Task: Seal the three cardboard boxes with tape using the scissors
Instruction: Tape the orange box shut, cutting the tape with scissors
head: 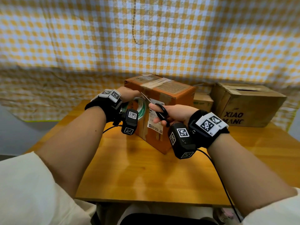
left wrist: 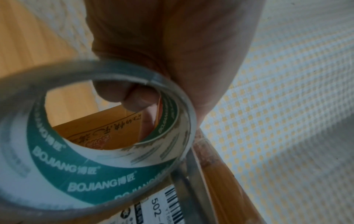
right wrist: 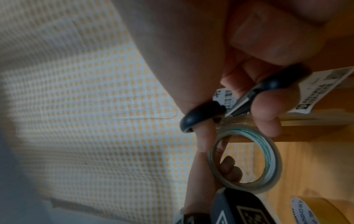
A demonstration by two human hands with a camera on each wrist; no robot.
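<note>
A yellow and white checked cloth hangs behind a wooden table and spills onto it. On the table stands an orange cardboard box, turned so one corner points at us. It has clear tape across its top. Behind it on the right sits a small box, and beside that a big brown box whose top looks open.

Our left hand holds the tape roll against the left side of the orange box, with fingers hooked through its hole. Our right hand holds the black-handled scissors, with the thumb in one loop and fingers in the other. The blades point up at the strip of tape that runs from the roll to the box.

We think we are cutting the tape for this first box. The blades look a little apart, but the wrist views are blurry, so we cannot be sure.

Next we need to keep the strip tight with the left hand, squeeze the scissors shut across it, and press the loose end flat on the box. Two boxes are left to seal.
</note>
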